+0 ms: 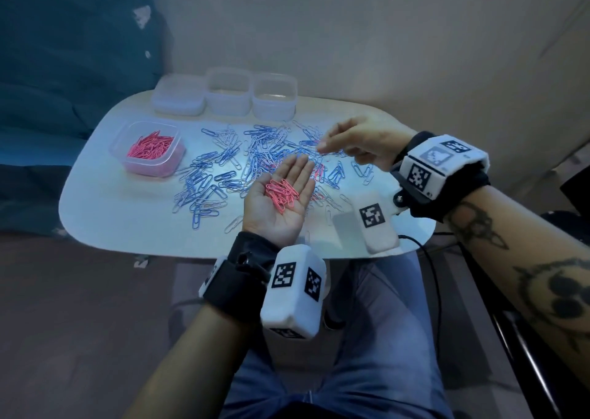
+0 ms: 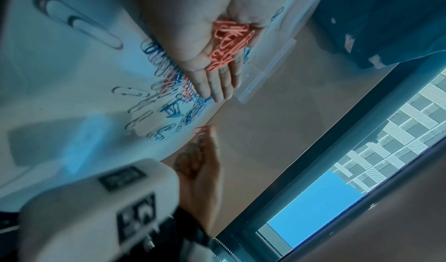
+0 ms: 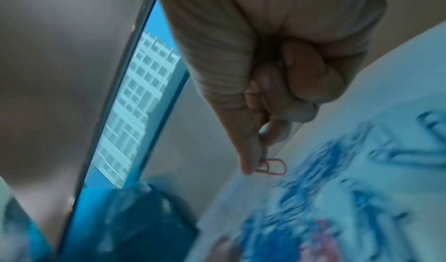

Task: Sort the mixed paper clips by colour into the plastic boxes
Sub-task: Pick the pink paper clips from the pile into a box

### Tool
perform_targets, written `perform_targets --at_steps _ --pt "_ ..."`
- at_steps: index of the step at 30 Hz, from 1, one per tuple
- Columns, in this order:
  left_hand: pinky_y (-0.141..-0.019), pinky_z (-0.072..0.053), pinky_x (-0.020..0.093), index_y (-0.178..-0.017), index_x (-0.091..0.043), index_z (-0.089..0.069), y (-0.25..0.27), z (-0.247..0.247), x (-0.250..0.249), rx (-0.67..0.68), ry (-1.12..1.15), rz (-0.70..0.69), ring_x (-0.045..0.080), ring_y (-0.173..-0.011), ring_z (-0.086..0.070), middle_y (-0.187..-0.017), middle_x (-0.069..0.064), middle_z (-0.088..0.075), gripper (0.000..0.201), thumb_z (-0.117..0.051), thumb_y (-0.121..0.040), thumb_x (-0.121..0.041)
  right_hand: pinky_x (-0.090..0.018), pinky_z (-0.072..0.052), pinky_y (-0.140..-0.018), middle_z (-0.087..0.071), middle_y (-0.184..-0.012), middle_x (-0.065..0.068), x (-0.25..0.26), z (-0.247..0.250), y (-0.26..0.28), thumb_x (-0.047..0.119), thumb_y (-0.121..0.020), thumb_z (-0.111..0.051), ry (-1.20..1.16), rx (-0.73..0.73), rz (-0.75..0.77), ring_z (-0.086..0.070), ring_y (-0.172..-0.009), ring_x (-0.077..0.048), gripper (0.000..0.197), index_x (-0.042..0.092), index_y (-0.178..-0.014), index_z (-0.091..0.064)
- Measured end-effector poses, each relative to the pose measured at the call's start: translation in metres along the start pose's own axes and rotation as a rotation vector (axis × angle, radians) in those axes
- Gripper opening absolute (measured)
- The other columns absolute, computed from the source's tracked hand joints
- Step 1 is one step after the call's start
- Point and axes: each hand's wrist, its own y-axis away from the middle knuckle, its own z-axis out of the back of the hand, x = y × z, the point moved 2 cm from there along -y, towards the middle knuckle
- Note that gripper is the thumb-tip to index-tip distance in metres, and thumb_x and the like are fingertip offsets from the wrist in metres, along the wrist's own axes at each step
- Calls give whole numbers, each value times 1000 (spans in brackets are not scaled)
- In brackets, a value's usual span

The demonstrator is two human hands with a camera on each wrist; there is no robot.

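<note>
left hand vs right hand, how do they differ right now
The left hand lies palm up with straight fingers; the right hand faces down with curled fingers. The left hand carries a heap of pink paper clips on its palm; the right hand pinches a single pink paper clip. Both are above the scattered blue and silver paper clips on the white table.

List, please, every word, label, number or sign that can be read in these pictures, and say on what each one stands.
No readable words, brands or numbers in any view.
Left wrist unit: black-and-white square code markers only, no letters.
Right wrist unit: the same kind of markers, plus a small grey panel too blurred to read.
White block on the table: one such marker, no text.
Plastic boxes and paper clips: no print visible.
</note>
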Motion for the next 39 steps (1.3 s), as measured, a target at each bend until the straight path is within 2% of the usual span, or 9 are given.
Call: perform_targets --at_steps 3,7,9,10,13,22,27,34,39 --pt "-63 -57 35 -94 2 -60 -3 -4 3 4 9 -2 26 -71 -70 -83 16 -69 46 -22 -98 -24 -12 -18 -36 -44 -57 1 9 -19 9 11 -82 -66 18 52 73 -28 -42 -4 10 16 -74 -62" --pt "-66 -57 40 -80 9 -69 0 5 -14 67 111 -17 34 -75 -71 -88 22 -70 49 -29 -89 -17 -8 -27 -37 -47 -60 4 -3 -5 7 11 -84 -65 153 -206 140 -42 -35 2 2 11 -85 -65" --pt "-66 -56 41 -77 9 -70 2 13 -23 66 130 -48 34 -76 -71 -89 22 -70 55 -25 -93 -19 -13 -36 -57 -50 -66 4 -12 -12 -1 15 -83 -66 527 -123 159 -53 -58 1 17 12 -100 -68" --pt "-66 -56 41 -77 9 -70 4 15 -26 65 135 -59 35 -76 -71 -90 22 -70 52 -27 -91 -17 -19 -36 -67 -52 -72 2 -16 -17 -5 18 -83 -66 695 -87 168 -56 -74 -9 21 16 -104 -68" --pt "-68 -56 41 -77 9 -70 9 16 -31 73 124 -83 35 -77 -71 -90 22 -70 46 -32 -83 -14 -26 -36 -73 -50 -88 2 -22 -22 -14 22 -82 -65 876 -90 181 -55 -98 -24 24 21 -106 -66" --pt "-71 -56 40 -78 8 -72 12 13 -27 90 101 -80 33 -79 -71 -92 20 -70 42 -36 -75 -15 -23 -36 -58 -54 -92 0 -24 -11 -11 25 -71 -77 725 -66 152 -48 -84 -18 42 11 -107 -60" --pt "-71 -56 40 -80 8 -71 14 11 -26 87 98 -83 33 -81 -71 -95 20 -70 42 -36 -76 -15 -30 -41 -81 -51 -95 1 -19 -18 -17 27 -75 -74 825 -44 207 -52 -98 -21 38 17 -110 -63" --pt "-71 -56 40 -85 6 -69 15 9 -25 75 88 -77 32 -80 -71 -96 20 -69 55 -22 -97 -20 -32 -46 -81 -63 -99 0 -14 -25 -19 15 -82 -63 988 7 279 -56 -99 -20 10 16 -91 -68" --pt "-74 -55 40 -82 7 -71 16 8 -25 86 84 -76 32 -82 -71 -97 20 -69 49 -29 -90 -17 -31 -42 -83 -62 -101 4 -13 -18 -19 16 -82 -65 952 35 307 -49 -90 -14 14 17 -95 -69"
